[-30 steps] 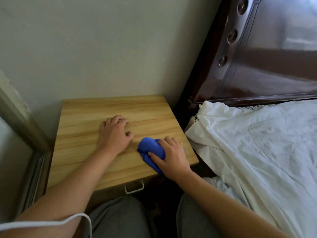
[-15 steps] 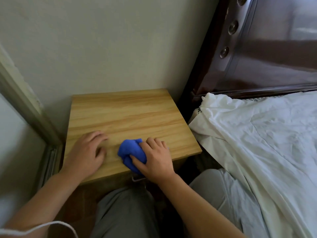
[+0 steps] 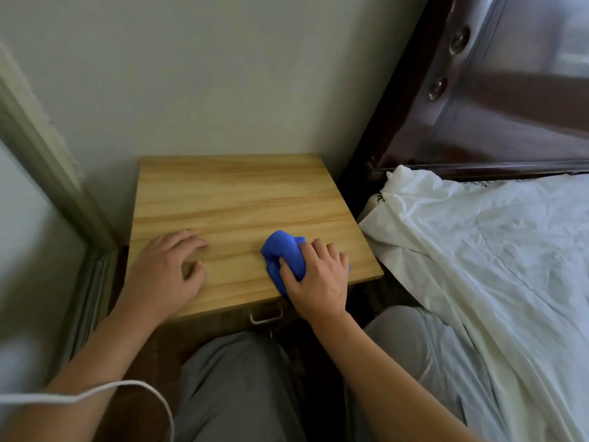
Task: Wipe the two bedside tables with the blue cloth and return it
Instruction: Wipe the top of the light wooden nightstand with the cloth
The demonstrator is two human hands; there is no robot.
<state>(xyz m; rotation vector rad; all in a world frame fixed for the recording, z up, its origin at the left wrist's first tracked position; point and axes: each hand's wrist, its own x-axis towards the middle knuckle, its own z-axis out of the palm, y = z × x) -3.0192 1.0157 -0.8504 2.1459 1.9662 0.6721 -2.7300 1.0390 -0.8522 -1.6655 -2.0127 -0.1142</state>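
Pale wall (image 3: 207,74) fills the upper left, with a grey-green door or window frame (image 3: 41,161) slanting down the far left edge. Below it a white cable (image 3: 105,390) loops across our left forearm.

Our left hand (image 3: 165,272) lies palm down on the near left part of the bedside table (image 3: 236,193), fingers loosely spread and slightly bent, holding nothing. The table has a light wood-grain top, stands in the corner against the wall, and shows a small metal drawer handle (image 3: 266,315) on its front just under the near edge.

To the right, the blue cloth (image 3: 283,253) sits bunched on the table top near the front right corner. Our right hand (image 3: 318,279) presses on it from the near side, thumb and fingers curled over the wad, with most of the cloth showing ahead of the fingers.

Our knees in grey trousers (image 3: 236,387) sit below the table front.

Further right, a dark glossy headboard (image 3: 510,100) with round metal studs (image 3: 438,87) rises beside the table. White rumpled bedding (image 3: 478,250) covers the bed at the right, its near corner just beside the table's right edge.
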